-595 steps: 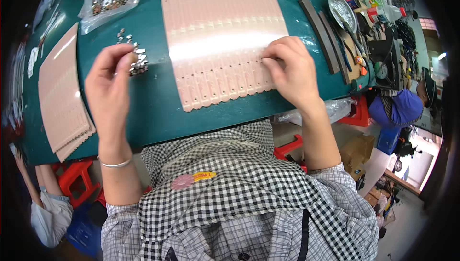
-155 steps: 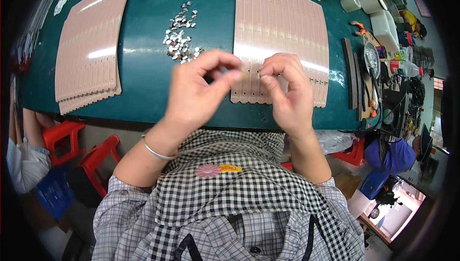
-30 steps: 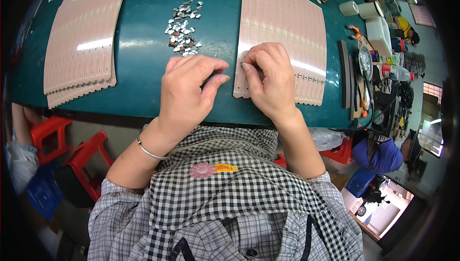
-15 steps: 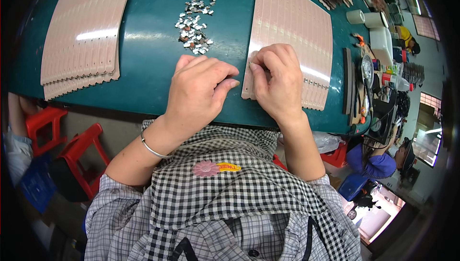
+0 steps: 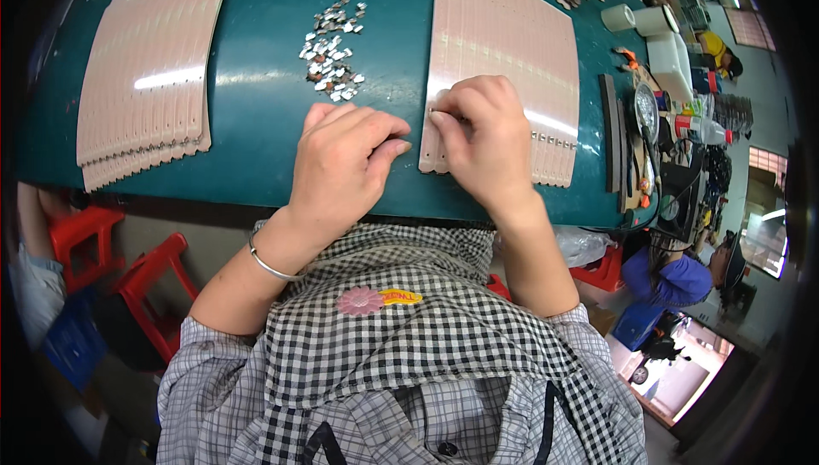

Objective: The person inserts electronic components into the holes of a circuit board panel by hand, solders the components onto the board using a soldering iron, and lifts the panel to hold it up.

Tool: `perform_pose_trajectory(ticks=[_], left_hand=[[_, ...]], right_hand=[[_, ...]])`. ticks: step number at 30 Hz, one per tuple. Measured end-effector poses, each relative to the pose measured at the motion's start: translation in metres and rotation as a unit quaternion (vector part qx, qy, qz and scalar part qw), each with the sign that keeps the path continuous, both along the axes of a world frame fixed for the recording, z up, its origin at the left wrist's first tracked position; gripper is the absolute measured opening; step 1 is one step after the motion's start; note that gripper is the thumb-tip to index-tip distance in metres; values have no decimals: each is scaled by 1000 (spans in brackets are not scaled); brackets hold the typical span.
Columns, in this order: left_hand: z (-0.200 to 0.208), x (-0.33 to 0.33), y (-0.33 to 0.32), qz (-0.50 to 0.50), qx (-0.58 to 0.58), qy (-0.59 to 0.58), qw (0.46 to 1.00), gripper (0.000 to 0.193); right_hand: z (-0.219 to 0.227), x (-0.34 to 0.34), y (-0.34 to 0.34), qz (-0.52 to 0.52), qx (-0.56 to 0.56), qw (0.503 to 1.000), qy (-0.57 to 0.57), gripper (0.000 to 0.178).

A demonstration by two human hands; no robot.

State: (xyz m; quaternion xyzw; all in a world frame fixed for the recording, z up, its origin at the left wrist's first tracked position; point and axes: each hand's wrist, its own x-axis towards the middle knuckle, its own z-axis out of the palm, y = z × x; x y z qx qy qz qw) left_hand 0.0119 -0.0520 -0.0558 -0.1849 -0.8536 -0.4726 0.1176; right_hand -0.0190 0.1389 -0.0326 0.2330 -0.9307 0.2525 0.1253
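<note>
The right hand [image 5: 488, 139] pinches at the left edge of the pink sheet [image 5: 503, 38] on the green bench [image 5: 260, 141]; I can't tell what it holds. A gentle pinch seems best. The left hand [image 5: 343, 154] curls, tips apart.

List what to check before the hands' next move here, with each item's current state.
1. Right hand at the pink sheet, near its left edge: ok.
2. Left hand off that sheet: ok, over the green table.
3. Loose metal pieces uncovered: ok, scattered beyond the left hand.
4. Left hand gripping a piece: cannot tell.
5. Row of metal fittings complete: cannot tell, the right hand hides part.
</note>
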Motion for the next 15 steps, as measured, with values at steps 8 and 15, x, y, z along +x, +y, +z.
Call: perform_pose_trajectory(ticks=[8,15], left_hand=[[9,16,11,-53,-50,22,997,19],[9,10,26,-22,-74,43,996,22]], right_hand=[[15,31,129,-350,6,936,23,9],[-7,66,164,-348,-30,934,-76,14]])
